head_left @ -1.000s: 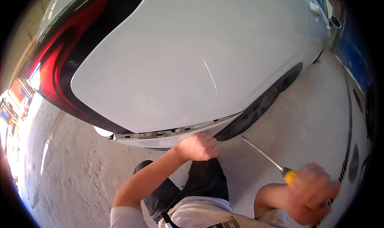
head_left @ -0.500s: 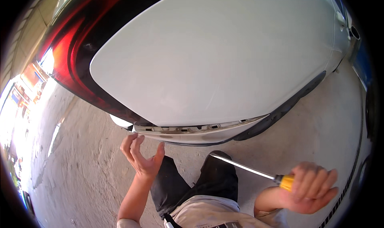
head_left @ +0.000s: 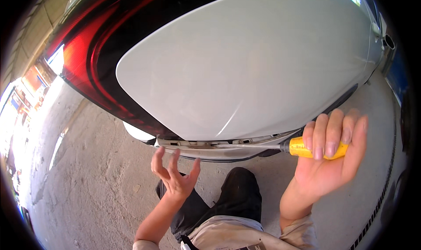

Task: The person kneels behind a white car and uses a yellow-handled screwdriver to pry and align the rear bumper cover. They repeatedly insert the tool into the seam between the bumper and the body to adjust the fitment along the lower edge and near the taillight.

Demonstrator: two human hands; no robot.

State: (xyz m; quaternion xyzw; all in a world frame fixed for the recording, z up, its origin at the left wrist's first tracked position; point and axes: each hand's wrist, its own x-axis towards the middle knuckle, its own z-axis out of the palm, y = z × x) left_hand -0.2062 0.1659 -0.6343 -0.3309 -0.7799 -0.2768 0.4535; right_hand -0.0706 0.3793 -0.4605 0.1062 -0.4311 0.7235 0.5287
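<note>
Gripping screwdriver [head_left: 300, 147]: right hand [head_left: 328, 162], fingers wrapped round yellow handle [head_left: 307, 149]. Shaft [head_left: 263, 146] points left across slotted top of bumper [head_left: 232, 154]. Left hand [head_left: 177, 180] grasps nothing, fingers spread, half curled, by bumper; contact unclear.

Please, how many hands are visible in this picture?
2. The left hand, open, is near the left part of the white bumper; the right hand grips the yellow-handled screwdriver. No other hand shows.

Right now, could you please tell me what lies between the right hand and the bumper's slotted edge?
In the head view, the screwdriver lies there: its handle end and metal shaft stretch from the right hand toward the slotted edge.
</note>
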